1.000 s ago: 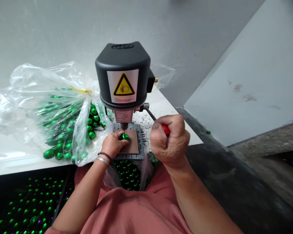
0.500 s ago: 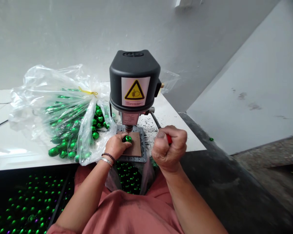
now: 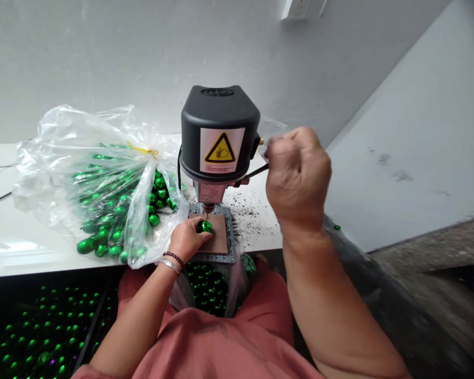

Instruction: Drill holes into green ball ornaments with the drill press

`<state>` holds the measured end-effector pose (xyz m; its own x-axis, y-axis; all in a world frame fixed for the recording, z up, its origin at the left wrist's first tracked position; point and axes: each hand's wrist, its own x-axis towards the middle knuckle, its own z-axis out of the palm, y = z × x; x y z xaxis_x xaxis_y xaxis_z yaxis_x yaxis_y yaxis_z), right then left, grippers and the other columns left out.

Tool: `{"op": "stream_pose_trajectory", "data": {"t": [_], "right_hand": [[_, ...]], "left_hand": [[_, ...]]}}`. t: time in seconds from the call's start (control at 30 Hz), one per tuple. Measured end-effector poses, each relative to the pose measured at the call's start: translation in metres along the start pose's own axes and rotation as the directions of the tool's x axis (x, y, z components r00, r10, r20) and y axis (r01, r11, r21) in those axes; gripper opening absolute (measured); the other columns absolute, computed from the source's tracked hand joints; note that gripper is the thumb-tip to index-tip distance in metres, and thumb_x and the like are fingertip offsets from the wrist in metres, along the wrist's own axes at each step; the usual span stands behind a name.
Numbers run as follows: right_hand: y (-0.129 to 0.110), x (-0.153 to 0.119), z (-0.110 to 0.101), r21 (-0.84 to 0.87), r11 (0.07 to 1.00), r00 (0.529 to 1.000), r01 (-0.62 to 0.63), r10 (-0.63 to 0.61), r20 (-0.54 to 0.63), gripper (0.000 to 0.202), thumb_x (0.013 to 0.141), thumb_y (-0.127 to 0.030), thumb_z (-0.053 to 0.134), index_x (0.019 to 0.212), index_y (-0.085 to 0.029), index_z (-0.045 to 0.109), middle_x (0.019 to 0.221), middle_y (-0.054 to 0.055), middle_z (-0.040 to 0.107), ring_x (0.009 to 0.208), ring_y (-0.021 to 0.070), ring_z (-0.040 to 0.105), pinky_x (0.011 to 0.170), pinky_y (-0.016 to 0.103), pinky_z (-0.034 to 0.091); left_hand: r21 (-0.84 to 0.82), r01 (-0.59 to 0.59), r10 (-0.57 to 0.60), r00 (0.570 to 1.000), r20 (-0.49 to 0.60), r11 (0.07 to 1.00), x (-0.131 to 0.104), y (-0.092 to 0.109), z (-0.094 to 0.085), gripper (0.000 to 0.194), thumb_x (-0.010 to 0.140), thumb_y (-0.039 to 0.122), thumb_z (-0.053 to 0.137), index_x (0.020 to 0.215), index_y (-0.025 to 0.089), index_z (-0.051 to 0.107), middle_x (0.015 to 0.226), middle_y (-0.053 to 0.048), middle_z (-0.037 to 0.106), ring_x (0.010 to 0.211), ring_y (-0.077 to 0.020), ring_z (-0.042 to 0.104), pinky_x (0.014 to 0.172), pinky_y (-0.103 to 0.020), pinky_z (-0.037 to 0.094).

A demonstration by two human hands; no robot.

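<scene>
A black drill press (image 3: 220, 116) with a yellow warning label stands on the white table. Under its bit, my left hand (image 3: 185, 238) pinches a shiny green ball (image 3: 206, 227) between thumb and fingers, on a brown board (image 3: 219, 239) over the grey metal base. The thin bit (image 3: 207, 216) is at the top of the ball; whether it touches cannot be made out. My right hand (image 3: 298, 176) is closed in a fist round the end of the press's lever (image 3: 257, 171), raised to the right of the motor housing. The lever's grip is hidden inside the fist.
A clear plastic bag (image 3: 95, 184) of green balls lies left of the press. Dark shavings (image 3: 253, 216) are scattered on the table's right part. Many green balls (image 3: 43, 337) are below the table's front edge, and more are in a bag between the legs.
My right hand has moved up with the lever, and the bit stands a little higher over the ball. The left hand still holds the ball in nearly the same place.
</scene>
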<state>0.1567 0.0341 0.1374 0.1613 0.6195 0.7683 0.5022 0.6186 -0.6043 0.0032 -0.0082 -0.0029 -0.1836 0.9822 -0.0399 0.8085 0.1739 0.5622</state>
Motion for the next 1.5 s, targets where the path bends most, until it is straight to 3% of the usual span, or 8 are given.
{"op": "stream_pose_trajectory", "data": {"t": [0.17,0.3,0.5,0.6,0.73,0.87,1.1,1.5], "right_hand": [[0.002,0.017,0.005,0.004,0.997,0.995,-0.079,0.079,0.064,0.027,0.085,-0.027,0.041,0.060,-0.016,0.043,0.053,-0.006,0.037,0.054,0.0047,0.035,0.055,0.021,0.029],[0.005,0.013,0.005,0.076,0.996,0.998,-0.040,0.036,0.047,0.025,0.084,-0.024,0.042,0.061,-0.016,0.045,0.054,-0.006,0.037,0.056,0.0045,0.038,0.062,0.022,0.037],[0.006,0.013,0.006,0.074,0.996,0.998,-0.044,0.040,0.058,0.025,0.085,-0.028,0.040,0.062,-0.018,0.044,0.055,-0.005,0.036,0.057,0.0061,0.040,0.061,0.024,0.035],[0.006,0.012,0.006,0.065,0.997,0.997,-0.043,0.039,0.065,0.027,0.085,-0.032,0.038,0.063,-0.018,0.043,0.056,-0.004,0.037,0.057,0.0073,0.039,0.058,0.025,0.031],[0.007,0.012,0.005,0.078,0.996,0.997,-0.043,0.037,0.068,0.027,0.085,-0.033,0.038,0.063,-0.019,0.042,0.056,-0.004,0.036,0.058,0.0072,0.038,0.058,0.025,0.030],[0.007,0.011,0.004,0.073,0.997,0.997,-0.032,0.028,0.066,0.027,0.085,-0.032,0.039,0.062,-0.019,0.041,0.055,-0.004,0.035,0.056,0.0067,0.036,0.057,0.024,0.030],[0.006,0.009,0.004,0.117,0.993,0.997,-0.017,0.008,0.077,0.027,0.087,-0.031,0.037,0.063,-0.018,0.042,0.056,-0.005,0.031,0.057,0.0053,0.036,0.059,0.022,0.031],[0.005,0.009,0.003,0.146,0.989,0.997,-0.018,0.007,0.076,0.025,0.085,-0.029,0.039,0.063,-0.017,0.040,0.055,-0.005,0.031,0.056,0.0043,0.034,0.056,0.020,0.030]], "left_hand": [[-0.095,-0.019,0.023,0.999,0.040,0.995,-0.021,-0.002,-0.012,0.044,0.067,0.032,0.064,0.109,0.020,0.063,0.093,-0.004,0.068,0.080,-0.0178,0.060,0.073,-0.027,0.044],[-0.217,-0.059,0.119,0.955,0.272,0.974,-0.038,-0.005,-0.025,0.041,0.064,0.029,0.066,0.104,0.022,0.066,0.094,-0.002,0.069,0.083,-0.0179,0.061,0.076,-0.026,0.044],[-0.499,0.182,0.028,0.923,0.384,0.847,-0.041,-0.009,-0.031,0.042,0.061,0.036,0.072,0.097,0.016,0.068,0.096,-0.006,0.069,0.087,-0.0189,0.061,0.077,-0.026,0.045],[-0.777,0.356,-0.161,0.934,0.320,0.519,-0.035,-0.006,-0.027,0.036,0.072,0.046,0.062,0.090,0.015,0.066,0.082,-0.005,0.066,0.064,-0.0113,0.057,0.059,-0.022,0.045],[-0.853,0.506,-0.260,0.813,0.521,-0.126,-0.028,0.000,-0.027,0.046,0.084,0.054,0.039,0.079,0.013,0.059,0.073,-0.005,0.060,0.056,-0.0107,0.055,0.051,-0.025,0.047],[-0.831,0.488,-0.215,0.810,0.545,-0.268,-0.027,0.003,-0.031,0.044,0.089,0.046,0.034,0.077,0.010,0.058,0.070,-0.008,0.058,0.067,-0.0149,0.060,0.063,-0.030,0.054],[-0.891,0.434,-0.223,0.863,0.454,-0.135,-0.033,0.001,-0.025,0.027,0.072,-0.003,0.048,0.094,0.009,0.058,0.073,-0.003,0.060,0.073,-0.0122,0.062,0.084,-0.034,0.051],[-0.662,0.194,-0.165,0.981,0.106,0.724,-0.008,-0.017,-0.005,0.036,0.067,0.035,0.063,0.097,0.014,0.061,0.075,-0.001,0.063,0.064,-0.0115,0.056,0.058,-0.024,0.045]]}}
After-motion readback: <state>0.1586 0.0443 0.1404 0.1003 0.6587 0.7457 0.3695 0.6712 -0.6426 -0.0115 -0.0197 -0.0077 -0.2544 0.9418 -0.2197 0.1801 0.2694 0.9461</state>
